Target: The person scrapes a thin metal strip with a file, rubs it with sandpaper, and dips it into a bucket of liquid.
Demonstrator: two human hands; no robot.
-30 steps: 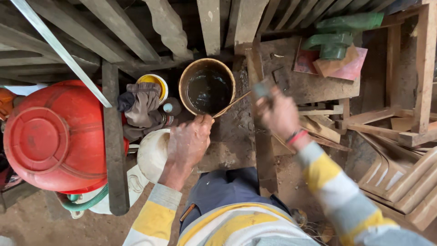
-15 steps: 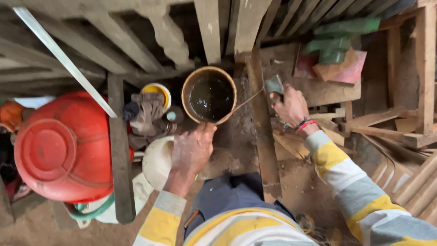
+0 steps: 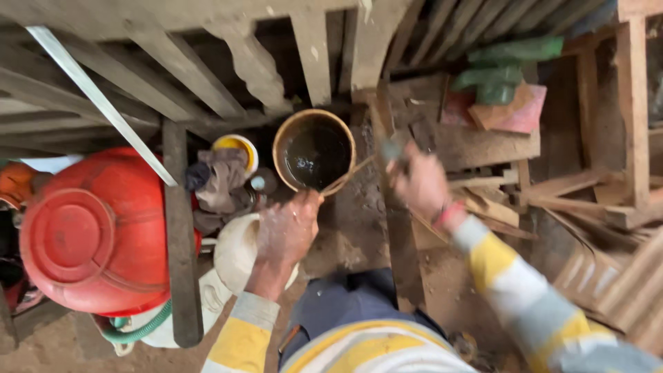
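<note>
- One round bucket (image 3: 314, 150) with dark liquid is seen on the ground, centre of the view, between the two hands.
- The left hand (image 3: 286, 231) is closed on the near rim of the bucket, fingers curled at the edge.
- The right hand (image 3: 418, 183) is blurred; it is closed around a small grey tool (image 3: 392, 149), whose kind cannot be told.
- One thin stick (image 3: 349, 174) is seen leaning from the bucket rim toward the right hand; whether it is part of the held tool cannot be told.
- One big red container (image 3: 97, 231) is seen at the left, upside down, well apart from the bucket.
- One yellow tub (image 3: 235, 147) is seen just left of the bucket, with one crumpled rag (image 3: 217, 181) lying partly over it.
- One white jug (image 3: 233, 252) is seen under the left wrist.
- One light slat (image 3: 97, 100) is seen lying diagonally over the red container.
- One pink board (image 3: 518, 110) and two green bundles (image 3: 507, 65) are seen at the upper right, among stacked wooden pieces.
- One dark plank (image 3: 181, 235) is seen standing between the red container and the jug.
</note>
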